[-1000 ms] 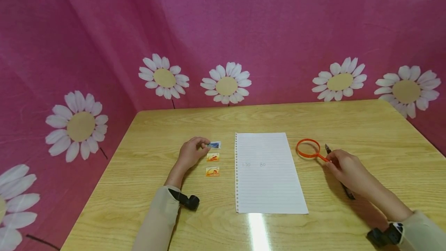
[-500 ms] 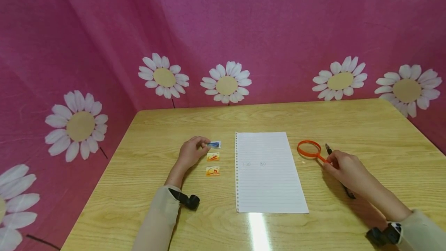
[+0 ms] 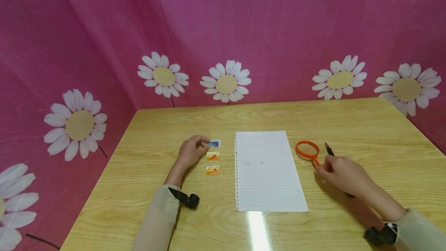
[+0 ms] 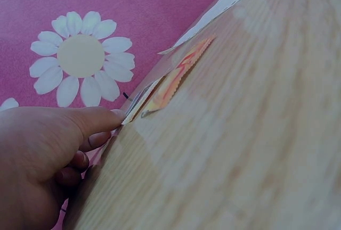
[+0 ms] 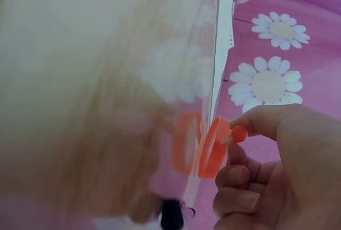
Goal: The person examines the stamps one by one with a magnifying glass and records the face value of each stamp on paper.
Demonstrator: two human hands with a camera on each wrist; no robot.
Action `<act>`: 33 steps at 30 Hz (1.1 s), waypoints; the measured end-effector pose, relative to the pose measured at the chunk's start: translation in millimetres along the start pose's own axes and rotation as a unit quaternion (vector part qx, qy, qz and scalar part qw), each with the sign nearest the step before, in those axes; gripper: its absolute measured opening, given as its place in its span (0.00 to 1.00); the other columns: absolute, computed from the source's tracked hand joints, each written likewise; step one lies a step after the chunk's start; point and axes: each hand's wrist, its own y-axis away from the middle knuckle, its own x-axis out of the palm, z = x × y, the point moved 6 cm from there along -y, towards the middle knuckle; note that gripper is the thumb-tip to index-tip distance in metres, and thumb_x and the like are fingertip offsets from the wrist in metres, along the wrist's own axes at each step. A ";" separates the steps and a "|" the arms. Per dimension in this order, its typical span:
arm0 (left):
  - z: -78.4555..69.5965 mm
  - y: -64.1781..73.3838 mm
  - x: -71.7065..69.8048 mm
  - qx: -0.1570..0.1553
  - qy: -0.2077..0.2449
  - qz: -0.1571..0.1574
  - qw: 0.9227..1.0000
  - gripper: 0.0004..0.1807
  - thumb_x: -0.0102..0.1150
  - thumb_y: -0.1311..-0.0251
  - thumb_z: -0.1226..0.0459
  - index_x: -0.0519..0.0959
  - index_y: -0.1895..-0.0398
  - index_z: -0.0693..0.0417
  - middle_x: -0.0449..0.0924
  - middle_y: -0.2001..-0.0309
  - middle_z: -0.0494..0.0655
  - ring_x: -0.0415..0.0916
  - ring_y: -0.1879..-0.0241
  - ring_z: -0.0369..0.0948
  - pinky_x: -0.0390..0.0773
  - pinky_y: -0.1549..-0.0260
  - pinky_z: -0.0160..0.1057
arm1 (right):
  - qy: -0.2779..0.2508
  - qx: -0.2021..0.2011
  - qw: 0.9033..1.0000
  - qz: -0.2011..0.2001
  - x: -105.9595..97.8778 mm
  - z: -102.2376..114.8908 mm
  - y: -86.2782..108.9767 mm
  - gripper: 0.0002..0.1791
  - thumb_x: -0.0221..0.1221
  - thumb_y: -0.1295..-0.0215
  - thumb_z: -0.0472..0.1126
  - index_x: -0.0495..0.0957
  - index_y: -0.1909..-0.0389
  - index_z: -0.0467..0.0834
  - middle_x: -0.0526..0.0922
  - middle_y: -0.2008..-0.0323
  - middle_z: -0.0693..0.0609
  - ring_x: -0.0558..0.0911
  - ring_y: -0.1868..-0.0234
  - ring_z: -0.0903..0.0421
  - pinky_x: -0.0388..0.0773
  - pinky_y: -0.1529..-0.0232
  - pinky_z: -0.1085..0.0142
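In the head view, my left hand (image 3: 192, 151) pinches the left edge of a blue postage stamp (image 3: 215, 143) between thumb and finger. The left wrist view has the thumb tip on that stamp's (image 4: 139, 103) perforated white edge. Two orange-and-yellow stamps, an upper (image 3: 213, 156) and a lower (image 3: 212, 170), lie in a column below it. My right hand (image 3: 348, 177) grips the handle of an orange magnifying glass (image 3: 316, 159). In the right wrist view the handle end (image 5: 239, 133) sits between thumb and forefinger, with the ring held close over the table.
Between the hands lies a lined loose-leaf sheet (image 3: 270, 189) with "1.20" and "80" handwritten on it. A black fountain pen (image 3: 329, 149) lies partly beneath my right hand. The wooden table (image 3: 174, 121) ends at a pink curtain (image 3: 278, 30) with daisies.
My right hand has shifted left, and the magnifying glass's handle has swung to point more toward me. The left hand stays at the blue stamp.
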 end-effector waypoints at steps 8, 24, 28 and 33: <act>-0.4 0.7 0.4 -0.001 0.001 0.003 1.000 0.10 0.63 0.38 0.61 0.82 0.55 0.54 0.78 0.65 0.49 0.74 0.56 0.47 0.70 0.45 0.49 | 0.013 -0.006 1.000 0.009 8.1 4.1 -2.3 0.17 0.62 0.38 0.46 0.68 0.81 0.47 0.66 0.86 0.56 0.63 0.82 0.60 0.57 0.79 0.67; -2.5 1.4 -1.0 0.004 0.015 0.001 1.000 0.10 0.64 0.38 0.61 0.82 0.56 0.55 0.78 0.65 0.50 0.74 0.57 0.47 0.70 0.47 0.47 | 0.017 -0.013 0.999 0.031 15.7 4.4 -2.8 0.18 0.62 0.36 0.50 0.68 0.79 0.47 0.65 0.85 0.57 0.63 0.82 0.60 0.58 0.77 0.67; -1.6 1.7 -2.1 -0.004 0.037 -0.007 0.999 0.09 0.64 0.38 0.61 0.82 0.57 0.54 0.77 0.66 0.49 0.71 0.61 0.44 0.69 0.54 0.41 | -0.003 -0.008 1.000 0.020 12.6 4.9 -2.3 0.18 0.62 0.35 0.51 0.70 0.78 0.47 0.68 0.84 0.57 0.64 0.82 0.61 0.60 0.78 0.68; -2.5 3.2 -4.1 0.001 0.059 -0.017 0.998 0.09 0.63 0.37 0.61 0.82 0.57 0.55 0.77 0.65 0.49 0.67 0.67 0.40 0.66 0.63 0.35 | -0.053 -0.041 0.998 -0.002 8.3 5.8 -0.9 0.12 0.63 0.35 0.44 0.71 0.74 0.46 0.70 0.82 0.59 0.65 0.81 0.67 0.63 0.78 0.70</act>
